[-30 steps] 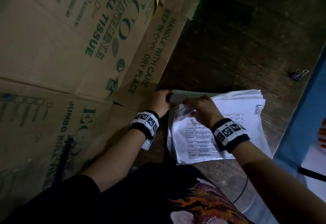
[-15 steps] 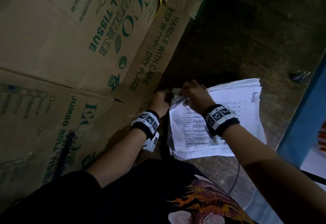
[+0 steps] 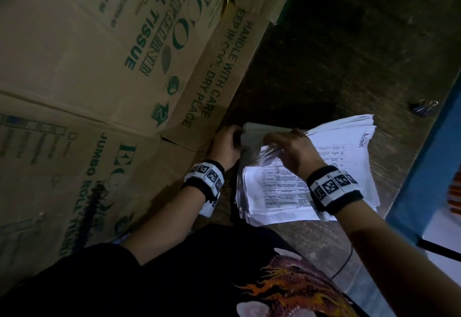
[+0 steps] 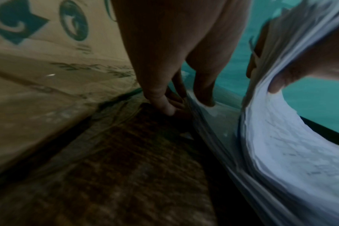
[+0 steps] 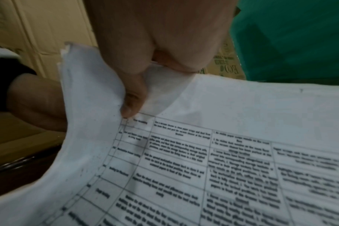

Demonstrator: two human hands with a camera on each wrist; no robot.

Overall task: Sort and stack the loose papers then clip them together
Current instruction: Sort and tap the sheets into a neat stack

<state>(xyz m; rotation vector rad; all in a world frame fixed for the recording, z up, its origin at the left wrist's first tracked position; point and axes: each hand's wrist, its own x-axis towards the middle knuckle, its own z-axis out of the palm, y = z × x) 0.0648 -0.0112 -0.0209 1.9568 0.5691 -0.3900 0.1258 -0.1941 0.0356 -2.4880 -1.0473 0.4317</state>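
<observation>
While the paper stack (image 3: 331, 174) lies on the dark bench (image 3: 336, 62) beside a cardboard box (image 3: 99, 67), both hands, left (image 3: 225, 145) and right (image 3: 293, 150), pinch its lifted near corner sheets.

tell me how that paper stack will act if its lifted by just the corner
Likely floppy: the paper stack already bends upward where the right hand pinches its corner. Its edges look uneven, so loose sheets would probably fan or slide apart. It looks thick, so likely heavy for a one-corner pinch.

Cardboard box (image 3: 104, 72) walls left (floor (image 3: 336, 54) ahead open).
</observation>
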